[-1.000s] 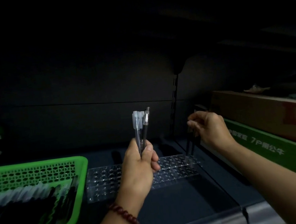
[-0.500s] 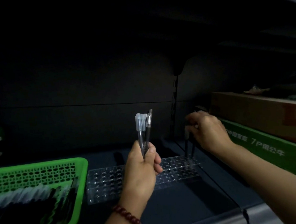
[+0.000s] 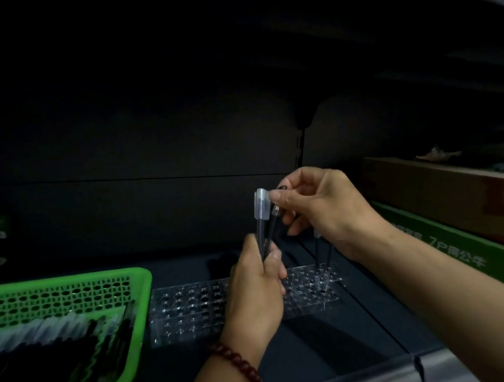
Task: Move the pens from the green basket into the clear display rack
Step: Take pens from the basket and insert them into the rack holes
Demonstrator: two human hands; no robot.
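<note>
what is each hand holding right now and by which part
The left hand grips a few pens by their lower barrels; the right hand pinches the top end of one of those pens.

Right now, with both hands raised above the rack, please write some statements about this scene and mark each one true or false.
1. The left hand grips a bundle of pens upright. True.
2. The right hand rests on the green basket. False: it pinches the top of that bundle.
3. The clear display rack holds no pens. False: two standing pens are near its right end.
4. The green basket contains loose pens. True.
5. A bead bracelet is on the left wrist. True.
</note>
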